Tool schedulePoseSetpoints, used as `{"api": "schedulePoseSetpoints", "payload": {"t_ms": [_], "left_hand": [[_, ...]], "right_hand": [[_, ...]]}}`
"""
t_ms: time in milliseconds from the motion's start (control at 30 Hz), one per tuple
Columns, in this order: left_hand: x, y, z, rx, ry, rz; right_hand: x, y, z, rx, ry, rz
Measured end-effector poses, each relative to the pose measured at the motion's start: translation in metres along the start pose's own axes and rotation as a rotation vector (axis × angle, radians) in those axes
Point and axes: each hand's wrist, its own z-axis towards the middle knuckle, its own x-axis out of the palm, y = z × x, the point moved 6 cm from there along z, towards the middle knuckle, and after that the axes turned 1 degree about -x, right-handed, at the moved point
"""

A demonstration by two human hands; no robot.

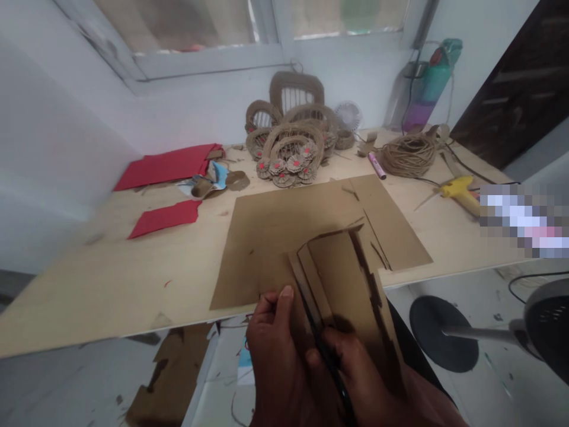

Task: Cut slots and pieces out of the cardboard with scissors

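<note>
My left hand (272,326) pinches the left side of a brown cardboard piece (342,261), thumb on top and fingers curled. This piece has folded flaps and torn dark edges, and is tilted over the table's front edge. In my right hand (355,356) are black scissors (326,347), their blades lying along the cardboard near its left fold. How far the blades are apart is hard to see. Beneath the held piece, a flat cardboard sheet (275,228) lies on the wooden table.
Twine-wrapped wreaths (293,148) with paper rosettes stand at the back. To their right are a small fan (348,115), a twine coil (409,155), a glue stick (377,165) and a yellow glue gun (462,191). Red sheets (164,168) lie left; a black round base (442,332) stands below right.
</note>
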Motion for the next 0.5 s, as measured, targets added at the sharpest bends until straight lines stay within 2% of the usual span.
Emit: {"api": "schedulePoseSetpoints", "payload": {"t_ms": [133,300,500], "left_hand": [[-0.001,0.0,-0.005,-0.024,0.007,0.001],[-0.002,-0.001,-0.007,0.018,0.044,-0.071],[0.0,0.003,0.002,-0.076,0.152,-0.136]], "right_hand": [[0.0,0.007,-0.002,-0.032,0.0,0.015],[-0.002,0.005,-0.006,-0.032,-0.03,-0.016],[-0.002,-0.003,-0.009,0.051,0.001,-0.001]]}}
